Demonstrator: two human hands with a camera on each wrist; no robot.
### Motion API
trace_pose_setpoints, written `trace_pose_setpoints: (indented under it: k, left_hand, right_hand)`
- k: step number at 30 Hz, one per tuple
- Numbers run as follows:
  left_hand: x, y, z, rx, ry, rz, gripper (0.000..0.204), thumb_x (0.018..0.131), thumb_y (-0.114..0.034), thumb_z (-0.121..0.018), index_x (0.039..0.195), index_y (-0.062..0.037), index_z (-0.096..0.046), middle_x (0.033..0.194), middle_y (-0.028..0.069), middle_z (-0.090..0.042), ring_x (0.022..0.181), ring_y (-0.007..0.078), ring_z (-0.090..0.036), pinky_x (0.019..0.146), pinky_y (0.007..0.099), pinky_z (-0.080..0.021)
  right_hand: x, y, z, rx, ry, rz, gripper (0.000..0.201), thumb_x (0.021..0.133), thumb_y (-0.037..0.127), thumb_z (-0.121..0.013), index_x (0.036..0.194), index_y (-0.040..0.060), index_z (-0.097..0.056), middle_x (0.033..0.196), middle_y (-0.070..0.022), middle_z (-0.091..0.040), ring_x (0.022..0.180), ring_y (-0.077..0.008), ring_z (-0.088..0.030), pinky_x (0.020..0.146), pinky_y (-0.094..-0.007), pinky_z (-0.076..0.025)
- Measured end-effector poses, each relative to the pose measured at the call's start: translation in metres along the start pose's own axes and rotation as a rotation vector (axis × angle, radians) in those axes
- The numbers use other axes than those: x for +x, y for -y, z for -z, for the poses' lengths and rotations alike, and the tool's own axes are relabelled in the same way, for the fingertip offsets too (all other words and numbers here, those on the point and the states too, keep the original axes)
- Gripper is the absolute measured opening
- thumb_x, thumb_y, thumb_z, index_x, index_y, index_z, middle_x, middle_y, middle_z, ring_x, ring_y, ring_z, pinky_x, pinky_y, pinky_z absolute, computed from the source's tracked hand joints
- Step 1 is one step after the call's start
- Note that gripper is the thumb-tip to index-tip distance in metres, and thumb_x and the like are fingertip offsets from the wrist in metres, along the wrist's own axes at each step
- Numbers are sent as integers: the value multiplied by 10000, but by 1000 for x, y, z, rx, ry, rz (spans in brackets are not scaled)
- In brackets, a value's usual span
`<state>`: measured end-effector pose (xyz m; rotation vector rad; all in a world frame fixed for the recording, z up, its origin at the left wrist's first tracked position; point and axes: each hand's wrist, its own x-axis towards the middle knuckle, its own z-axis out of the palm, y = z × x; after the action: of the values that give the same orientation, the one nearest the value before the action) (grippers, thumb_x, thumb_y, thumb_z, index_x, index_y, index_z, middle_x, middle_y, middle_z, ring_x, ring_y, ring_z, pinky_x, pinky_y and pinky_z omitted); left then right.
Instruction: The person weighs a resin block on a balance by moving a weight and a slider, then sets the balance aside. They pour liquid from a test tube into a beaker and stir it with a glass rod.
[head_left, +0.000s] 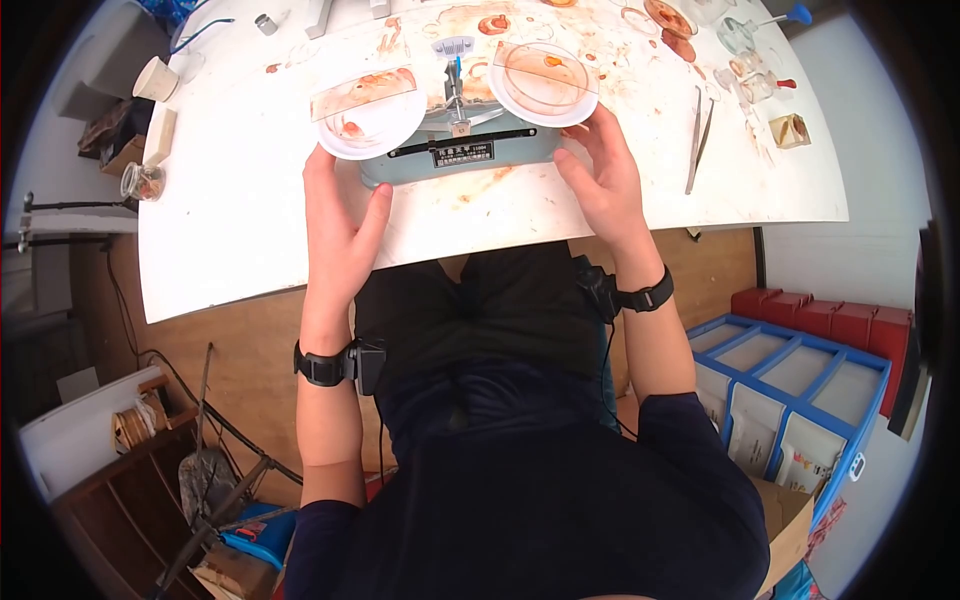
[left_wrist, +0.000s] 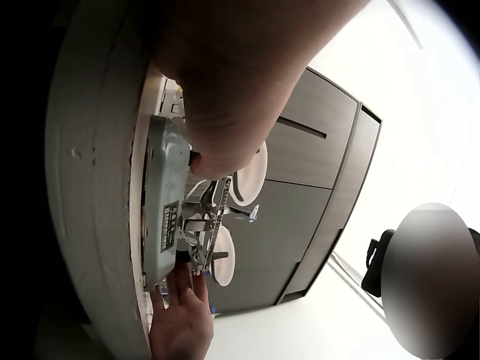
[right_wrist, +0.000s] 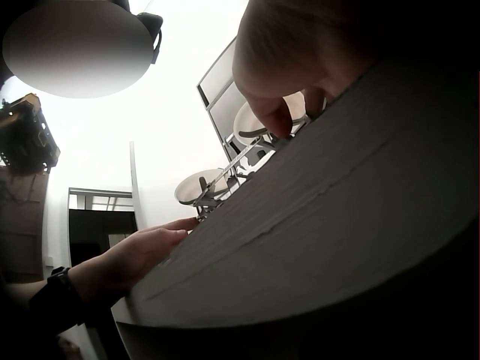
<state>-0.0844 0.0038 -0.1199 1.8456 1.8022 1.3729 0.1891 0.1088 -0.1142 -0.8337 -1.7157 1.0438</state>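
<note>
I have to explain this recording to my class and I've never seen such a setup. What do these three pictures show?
There is no robot here: a person works with two bare hands. The large picture comes from a camera on the head, looking down; the other two come from cameras worn on the left and right wrists, so they look tilted. The left hand and right hand are at opposite ends of a blue-green balance scale, whose two white plates each carry something flat and stained. Neither hand holds anything else; whether they bear the scale's weight is unclear. On the white table are reddish-brown stains, tweezers and glassware.
</note>
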Motion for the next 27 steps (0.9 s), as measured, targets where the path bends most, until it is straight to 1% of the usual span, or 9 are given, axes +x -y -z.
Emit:
trace_pose_setpoints:
  k: [5,11,17,27]
  left_hand:
    - [-1,1,0,8,-1,0,686,895,-92,-668,1486,48,-349,1452,226,-452,1346,359,-429,1147,437,-324]
    - [-2,2,0,14,-13,-4,689,893,-88,-669,1485,54,-346,1469,229,-438,1366,365,-417,1156,439,-317]
    - [-2,4,0,11,-10,-13,698,889,-85,-670,1489,56,-344,1478,234,-430,1372,369,-412,1158,445,-319]
    - [-1,4,0,-5,-15,-4,701,891,-96,-663,1495,53,-341,1480,234,-429,1372,370,-410,1155,450,-323]
  right_hand:
    - [0,0,0,-3,3,-5,596,907,36,-637,1459,-30,-423,1411,-171,-543,1284,-266,-548,1110,-419,-436]
    - [-1,-4,0,24,-35,13,613,903,24,-637,1472,-17,-411,1434,-170,-525,1292,-271,-545,1101,-417,-444]
    - [0,-11,2,43,-48,40,586,905,17,-633,1454,-14,-430,1410,-164,-538,1272,-259,-554,1099,-412,-446]
    - [0,-8,1,33,-59,22,555,905,8,-627,1431,-17,-454,1377,-155,-560,1256,-242,-562,1085,-402,-462]
